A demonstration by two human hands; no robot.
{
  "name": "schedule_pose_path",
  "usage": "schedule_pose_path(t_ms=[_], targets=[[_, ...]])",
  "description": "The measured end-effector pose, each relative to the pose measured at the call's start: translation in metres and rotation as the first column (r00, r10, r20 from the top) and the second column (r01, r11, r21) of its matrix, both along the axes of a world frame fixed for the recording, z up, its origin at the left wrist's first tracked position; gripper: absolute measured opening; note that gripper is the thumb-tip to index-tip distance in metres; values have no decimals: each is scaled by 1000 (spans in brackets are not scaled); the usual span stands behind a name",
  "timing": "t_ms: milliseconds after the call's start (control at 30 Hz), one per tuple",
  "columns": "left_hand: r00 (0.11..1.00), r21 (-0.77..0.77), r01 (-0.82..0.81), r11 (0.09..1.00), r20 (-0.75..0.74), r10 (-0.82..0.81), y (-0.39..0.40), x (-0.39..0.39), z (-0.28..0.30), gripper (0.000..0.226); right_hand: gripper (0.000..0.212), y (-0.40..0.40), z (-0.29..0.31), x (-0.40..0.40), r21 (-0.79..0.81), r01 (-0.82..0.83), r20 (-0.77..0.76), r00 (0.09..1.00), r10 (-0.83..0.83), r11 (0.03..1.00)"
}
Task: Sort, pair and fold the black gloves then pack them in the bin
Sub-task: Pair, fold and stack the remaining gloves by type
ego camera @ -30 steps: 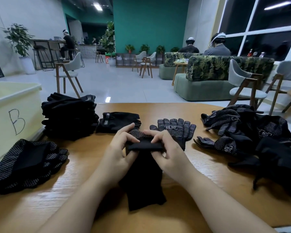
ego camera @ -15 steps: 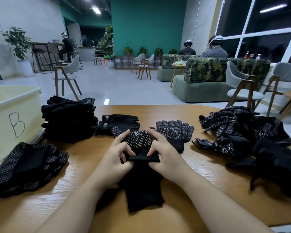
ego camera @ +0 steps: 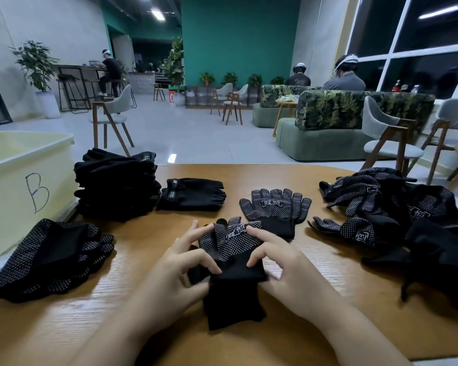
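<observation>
Now | left hand (ego camera: 180, 262), right hand (ego camera: 278, 262) pinch dotted glove (ego camera: 230, 244) | glove's lower half hidden

Office lounge, sofas (ego camera: 328, 133), chairs (ego camera: 111, 114), potted plants (ego camera: 35, 62)

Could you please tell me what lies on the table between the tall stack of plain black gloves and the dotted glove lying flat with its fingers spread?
In the head view, a plain black pair of gloves lies between the stack and the dotted glove.
</observation>
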State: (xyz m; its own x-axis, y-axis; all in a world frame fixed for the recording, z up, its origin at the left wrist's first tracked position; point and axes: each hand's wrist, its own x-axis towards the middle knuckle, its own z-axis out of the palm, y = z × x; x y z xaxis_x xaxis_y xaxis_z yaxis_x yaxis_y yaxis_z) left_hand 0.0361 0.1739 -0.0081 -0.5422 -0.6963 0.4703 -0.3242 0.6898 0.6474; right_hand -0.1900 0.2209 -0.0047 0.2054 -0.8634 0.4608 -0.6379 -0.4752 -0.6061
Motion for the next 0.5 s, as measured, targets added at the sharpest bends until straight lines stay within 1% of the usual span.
schedule_pose_path(t_ms=[167, 300, 400, 500], targets=[[999, 11, 36, 999, -23, -36, 9, 6, 0, 23, 40, 11, -4, 0, 34, 6, 28, 1000, -7, 999], [998, 47, 65, 997, -21, -64, 17, 7, 1, 10, 43, 12, -6, 2, 112, -22, 50, 999, 17, 993], [997, 83, 79, 993, -18, -78, 21, 6, 2, 14, 39, 12, -7, 2, 146, -22, -6, 1000, 23, 989], [996, 97, 92, 991, 10, -94, 22, 7, 1, 10, 41, 12, -5, 3, 152, 1, -52, 999, 7, 988]])
